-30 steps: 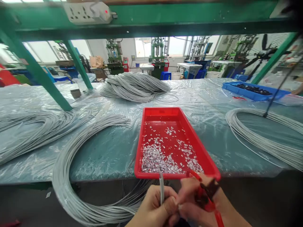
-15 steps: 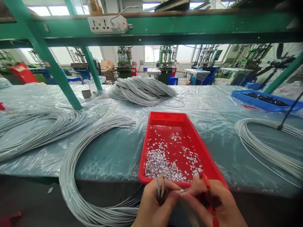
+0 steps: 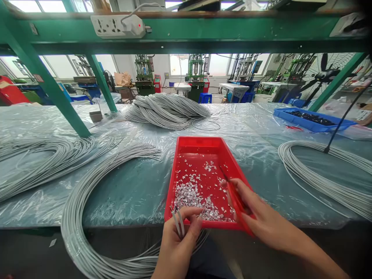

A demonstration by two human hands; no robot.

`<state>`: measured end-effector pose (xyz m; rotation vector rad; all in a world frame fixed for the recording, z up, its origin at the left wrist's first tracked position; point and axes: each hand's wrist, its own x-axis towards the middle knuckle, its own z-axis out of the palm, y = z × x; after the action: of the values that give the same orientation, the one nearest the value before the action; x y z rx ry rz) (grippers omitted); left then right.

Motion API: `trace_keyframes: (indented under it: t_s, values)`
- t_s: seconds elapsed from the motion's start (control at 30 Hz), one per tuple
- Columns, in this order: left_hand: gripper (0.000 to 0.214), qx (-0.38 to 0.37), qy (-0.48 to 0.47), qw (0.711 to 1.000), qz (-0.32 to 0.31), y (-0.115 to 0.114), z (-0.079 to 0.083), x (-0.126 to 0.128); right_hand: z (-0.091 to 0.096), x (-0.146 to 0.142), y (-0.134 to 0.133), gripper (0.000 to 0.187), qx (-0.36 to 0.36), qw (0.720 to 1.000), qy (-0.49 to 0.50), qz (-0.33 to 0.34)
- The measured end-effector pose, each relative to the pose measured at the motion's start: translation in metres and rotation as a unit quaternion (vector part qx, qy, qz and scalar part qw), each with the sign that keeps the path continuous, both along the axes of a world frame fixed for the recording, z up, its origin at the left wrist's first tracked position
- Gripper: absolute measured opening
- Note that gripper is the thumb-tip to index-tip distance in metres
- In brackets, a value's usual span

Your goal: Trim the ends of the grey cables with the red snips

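Note:
My left hand (image 3: pixel 181 242), at the near edge of the red tray (image 3: pixel 244 172), is closed round a few thin grey cables (image 3: pixel 178 224). Two of them loop up between its fingers, and a stripped-looking end pokes out at the thumb and forefinger. Over the tray's right side, my right hand (image 3: pixel 258 215) grips red-handled scissors (image 3: pixel 240 205). Their dark, slim tip points up and left, apart from the cables. Inside the tray lie many small silvery scraps (image 3: pixel 188 195), heaped thickest at the near left.
Left of the tray, a cable bundle (image 3: pixel 77 205) curves over the table edge. Other coils lie at the far left (image 3: pixel 43 166), back (image 3: pixel 168 110) and right (image 3: pixel 316 170). A blue tray (image 3: pixel 340 126) holds black parts. A green shelf beam (image 3: pixel 217 33) crosses above.
My hands have moved apart. The right hand has swung the scissors up and out over the tray, away from the cable end. My left hand still holds the cables. The view has shifted slightly.

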<state>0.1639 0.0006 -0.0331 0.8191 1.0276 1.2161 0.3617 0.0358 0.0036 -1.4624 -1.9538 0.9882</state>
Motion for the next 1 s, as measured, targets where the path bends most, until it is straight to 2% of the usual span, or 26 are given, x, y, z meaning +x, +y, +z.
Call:
trace_keyframes:
  t_s: [0.17, 0.3, 0.43, 0.53, 0.67, 0.73, 0.87, 1.0]
  values:
    - [0.047, -0.002, 0.023, 1.000, 0.000, 0.001, 0.000, 0.002, 0.010, 0.000, -0.034, 0.088, -0.120, 0.981, -0.104, 0.110]
    - [0.043, 0.001, 0.023, 1.000, -0.001, -0.002, 0.001, 0.004, 0.016, -0.001, -0.039, 0.085, -0.141, 0.977, -0.117, 0.107]
    - [0.044, 0.014, 0.028, 0.999, -0.021, -0.004, 0.006, 0.005, 0.008, 0.004, -0.039, 0.078, -0.158, 0.973, -0.124, 0.117]
    - [0.037, 0.032, 0.030, 0.999, -0.021, -0.003, 0.004, 0.003, 0.002, 0.005, -0.041, 0.077, -0.167, 0.971, -0.133, 0.104]
    - [0.025, 0.085, 0.076, 0.990, -0.082, 0.000, -0.004, -0.003, 0.004, 0.004, -0.041, 0.068, -0.194, 0.965, -0.140, 0.106]
    - [0.024, 0.096, 0.101, 0.984, -0.107, 0.002, -0.005, -0.007, 0.006, 0.004, -0.040, 0.063, -0.198, 0.964, -0.124, 0.123]
    - [0.022, 0.108, 0.088, 0.982, -0.130, 0.004, -0.002, -0.009, 0.006, 0.006, -0.038, 0.047, -0.220, 0.964, -0.020, 0.150]
    - [0.022, 0.100, 0.091, 0.981, -0.136, 0.006, 0.000, -0.008, 0.006, 0.004, -0.036, 0.029, -0.242, 0.958, 0.054, 0.146]
